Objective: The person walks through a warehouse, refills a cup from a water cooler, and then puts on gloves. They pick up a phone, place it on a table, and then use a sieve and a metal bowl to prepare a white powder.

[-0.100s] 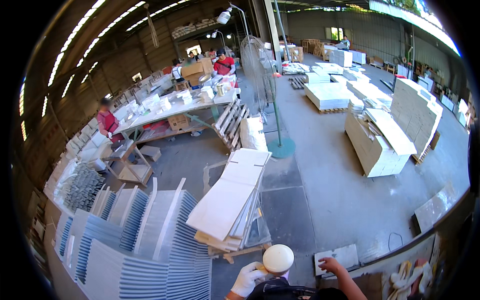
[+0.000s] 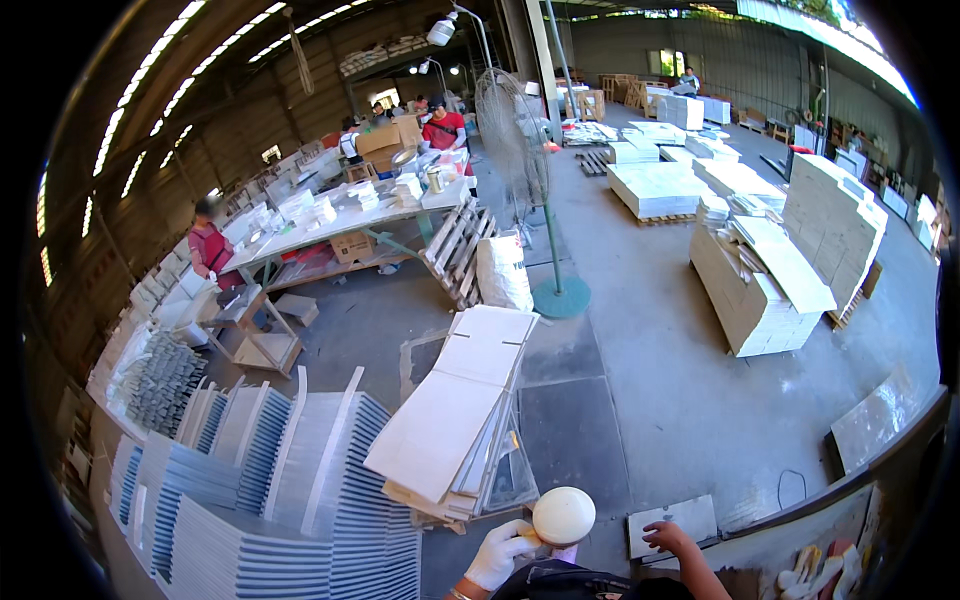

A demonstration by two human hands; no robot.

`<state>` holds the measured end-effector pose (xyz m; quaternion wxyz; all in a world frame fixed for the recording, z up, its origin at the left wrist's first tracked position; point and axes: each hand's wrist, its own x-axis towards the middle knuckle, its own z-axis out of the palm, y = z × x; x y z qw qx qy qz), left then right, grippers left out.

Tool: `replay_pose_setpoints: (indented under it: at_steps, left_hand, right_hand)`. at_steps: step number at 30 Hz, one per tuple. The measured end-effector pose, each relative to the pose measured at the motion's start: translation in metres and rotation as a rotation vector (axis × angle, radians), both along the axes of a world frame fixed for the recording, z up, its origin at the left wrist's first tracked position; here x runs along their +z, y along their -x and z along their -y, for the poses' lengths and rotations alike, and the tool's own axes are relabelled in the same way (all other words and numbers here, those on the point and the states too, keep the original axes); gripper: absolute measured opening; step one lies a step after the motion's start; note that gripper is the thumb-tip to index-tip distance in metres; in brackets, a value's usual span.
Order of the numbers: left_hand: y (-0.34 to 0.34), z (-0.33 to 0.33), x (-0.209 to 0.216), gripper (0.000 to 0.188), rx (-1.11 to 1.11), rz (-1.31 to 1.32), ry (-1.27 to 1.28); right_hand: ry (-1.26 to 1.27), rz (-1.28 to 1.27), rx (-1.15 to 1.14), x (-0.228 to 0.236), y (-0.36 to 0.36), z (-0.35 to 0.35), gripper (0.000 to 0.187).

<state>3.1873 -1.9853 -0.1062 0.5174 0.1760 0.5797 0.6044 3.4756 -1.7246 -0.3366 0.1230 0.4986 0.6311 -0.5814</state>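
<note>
I see my left hand, in a white glove, with its fingers curled up against the lower left side of a cream round ball-shaped object, gripping it from beneath. The ball sits just above those fingertips and right beside the near end of the slanted stack of white flat boards. My right hand is bare and lies to the right of the ball, apart from it, fingers spread loosely and resting on a small grey slab, closed on nothing. Left of the stack lean rows of blue-and-white sheets.
</note>
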Motion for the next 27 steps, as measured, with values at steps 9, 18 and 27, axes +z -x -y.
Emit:
replay_pose_setpoints:
  at_steps: [9,18,27]
  left_hand:
    - [0.073,-0.227,0.008,0.013,-0.091,0.011,0.015]
    - [0.129,-0.438,-0.019,0.011,0.119,-0.03,-0.017]
    - [0.182,-0.648,-0.015,0.005,0.348,-0.011,-0.012]
  right_hand:
    - [0.253,-0.078,-0.494,-0.056,-0.004,-0.126,0.042]
    - [0.215,0.034,-0.486,-0.103,-0.005,-0.388,0.037]
    - [-0.094,0.001,-0.391,-0.061,0.08,-0.729,0.039]
